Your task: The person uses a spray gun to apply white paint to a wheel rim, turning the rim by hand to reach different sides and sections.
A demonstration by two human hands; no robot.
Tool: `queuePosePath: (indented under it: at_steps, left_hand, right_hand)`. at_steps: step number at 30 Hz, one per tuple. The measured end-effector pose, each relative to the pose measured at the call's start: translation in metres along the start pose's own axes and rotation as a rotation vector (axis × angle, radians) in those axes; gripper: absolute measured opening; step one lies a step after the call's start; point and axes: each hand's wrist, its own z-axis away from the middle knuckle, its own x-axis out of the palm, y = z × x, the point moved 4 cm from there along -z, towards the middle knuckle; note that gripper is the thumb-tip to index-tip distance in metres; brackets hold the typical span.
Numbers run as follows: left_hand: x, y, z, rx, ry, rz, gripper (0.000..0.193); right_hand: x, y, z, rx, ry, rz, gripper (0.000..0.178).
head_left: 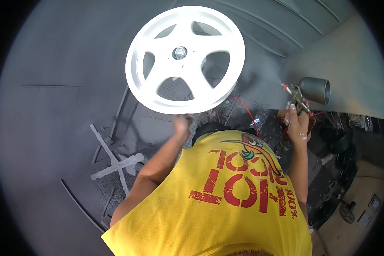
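A white five-spoke wheel rim (192, 85) faces me at the top middle, with a dull metallic centre (179, 53) in its hub. Just below its lower edge is my left hand (182, 126), smeared by motion, so its fingers cannot be made out. Whether it touches the rim cannot be told. On the right, my right hand (297, 125) is closed around the handle of a paint spray gun (300, 101). The gun carries a grey metal cup (314, 89) and has a red nozzle end. A pale mist hangs between the nozzle and the rim. White specks mark my right hand and wrist.
A paint-coated cross-shaped stand (116, 163) rests at the lower left, near dark curved strips (82, 204). A thin red hose (246, 107) runs behind my body. Black tyres (343, 141) are stacked at the right. A grey ribbed surface (281, 25) spans the upper right.
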Motion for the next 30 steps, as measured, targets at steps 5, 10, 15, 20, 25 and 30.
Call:
queuePosePath:
  at_steps: [5,10,15,20,25,30]
  left_hand:
    - [0.074,-0.075,0.044,0.286,-1.162,-0.917,0.038]
    - [0.049,-0.08,0.04,0.057,-1.462,-0.966,0.062]
    - [0.026,-0.069,0.035,-0.071,-1.065,-1.162,0.07]
    - [0.043,-0.05,0.045,-0.309,-0.372,-0.147,0.045]
    - [0.055,-0.053,-0.002,-0.16,-0.185,0.491,0.029]
    - [0.063,-0.029,0.009,-0.227,-0.14,0.575,0.034]
  right_hand:
    - [-0.003,0.006,0.011,-0.037,-0.107,-0.008,0.017]
    - [-0.003,0.004,0.014,-0.031,-0.161,-0.081,0.018]
    - [-0.006,0.009,0.021,-0.011,-0.198,-0.094,0.018]
    - [-0.006,0.021,0.024,0.017,-0.236,-0.12,0.018]
    - [-0.008,0.019,0.027,-0.022,-0.269,-0.023,0.017]
    - [0.011,0.045,0.022,-0.36,-0.133,0.68,0.045]
